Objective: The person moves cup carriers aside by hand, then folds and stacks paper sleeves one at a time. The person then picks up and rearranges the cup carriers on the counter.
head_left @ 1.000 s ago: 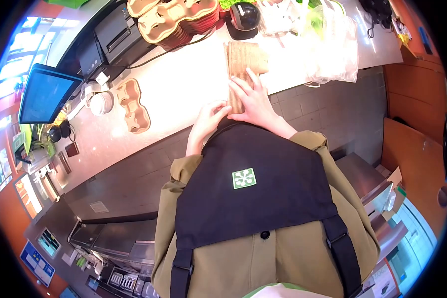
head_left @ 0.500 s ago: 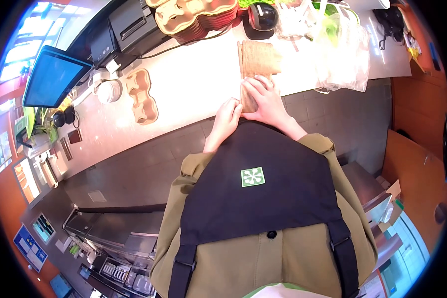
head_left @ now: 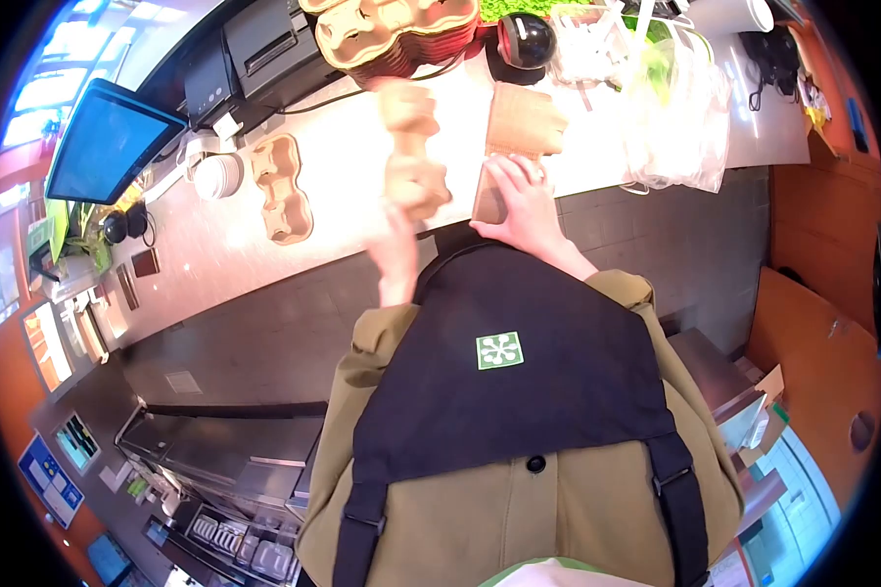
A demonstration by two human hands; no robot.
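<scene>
My left hand, smeared by motion, holds a brown molded cardboard cup carrier by its near end above the counter. The carrier is blurred too. My right hand grips the near end of a brown cardboard stack at the counter's front edge, thumb on the near side and fingers over the top. What the stack is made of in detail is washed out by glare. Left of my hands, another two-cup carrier lies on the counter.
A tall pile of molded carriers stands at the back beside a black printer. A black rounded device and a clear plastic bag are at the right. A screen and white lids stand left.
My left hand has left the stack's side and moved left, now with a cup carrier in it. My right hand stays at the stack's near end.
</scene>
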